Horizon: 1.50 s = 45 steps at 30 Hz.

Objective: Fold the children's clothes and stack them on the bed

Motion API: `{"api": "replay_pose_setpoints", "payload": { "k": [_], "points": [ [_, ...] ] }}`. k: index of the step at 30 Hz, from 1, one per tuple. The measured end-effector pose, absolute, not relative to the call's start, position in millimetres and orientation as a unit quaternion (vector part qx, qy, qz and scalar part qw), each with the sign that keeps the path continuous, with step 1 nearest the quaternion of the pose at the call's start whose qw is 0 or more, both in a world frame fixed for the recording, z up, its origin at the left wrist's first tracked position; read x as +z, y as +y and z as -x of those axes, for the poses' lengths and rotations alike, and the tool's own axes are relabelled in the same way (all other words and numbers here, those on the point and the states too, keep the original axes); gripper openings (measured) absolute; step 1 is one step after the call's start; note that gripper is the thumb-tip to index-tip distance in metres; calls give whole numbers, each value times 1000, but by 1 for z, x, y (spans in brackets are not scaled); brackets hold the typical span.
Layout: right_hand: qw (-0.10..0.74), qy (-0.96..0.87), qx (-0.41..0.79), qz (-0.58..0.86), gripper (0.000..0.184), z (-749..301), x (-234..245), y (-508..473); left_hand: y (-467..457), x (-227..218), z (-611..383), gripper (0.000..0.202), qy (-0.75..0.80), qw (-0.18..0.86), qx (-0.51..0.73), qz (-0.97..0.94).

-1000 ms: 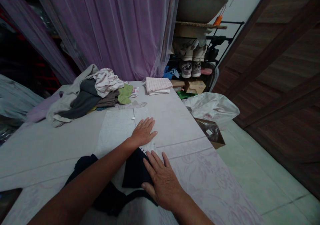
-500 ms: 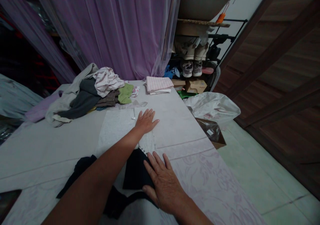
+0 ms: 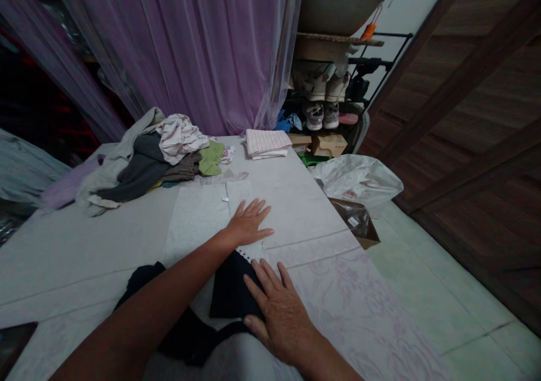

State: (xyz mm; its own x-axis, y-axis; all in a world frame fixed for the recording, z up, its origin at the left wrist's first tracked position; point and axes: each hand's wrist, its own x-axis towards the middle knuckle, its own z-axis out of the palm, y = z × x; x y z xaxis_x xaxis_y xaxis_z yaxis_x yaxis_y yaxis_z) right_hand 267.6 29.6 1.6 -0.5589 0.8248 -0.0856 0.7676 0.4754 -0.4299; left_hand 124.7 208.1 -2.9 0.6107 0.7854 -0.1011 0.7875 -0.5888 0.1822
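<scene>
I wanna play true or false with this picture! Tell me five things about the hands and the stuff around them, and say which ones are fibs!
1. The left hand has its fingers spread. True.
2. The right hand is holding a shoe. False: the right hand lies flat, touching the dark cloth.
3. The green cloth is at the clothes pile. True.
4. The curtain is yellow. False: the curtain is purple.
5. The striped cloth is folded. True.

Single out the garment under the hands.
The pale garment with navy parts, spread beneath the left hand and right hand; the heaped clothes lie farther off.
</scene>
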Motion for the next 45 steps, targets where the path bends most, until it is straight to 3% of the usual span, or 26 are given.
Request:
{"api": "replay_pose_setpoints", "payload": {
  "k": [16,18,23,26,29,36,42,45],
  "points": [
    [70,-862,206,458,77,-270,-4,19,282,-1,-133,74,507,105,2,-856],
    [105,-862,197,456,72,-273,-5,17,281,1,-132,74,502,111,1,-858],
    [316,-775,190,514,49,-292,-17,19,236,10,-114,74,464,146,-9,-874],
    [386,-704,194,563,43,-306,-23,27,184,15,-95,72,425,162,-15,-891],
    [359,-728,187,553,39,-311,-21,34,134,15,-78,74,420,172,-7,-891],
    [205,-826,188,489,47,-308,-6,34,84,2,-65,69,445,135,33,-885],
    [329,-770,245,490,26,-320,-9,22,63,12,-76,58,441,144,77,-883],
    [322,-748,208,541,12,-313,-6,5,45,13,-85,39,387,162,121,-900]
  ]
}}
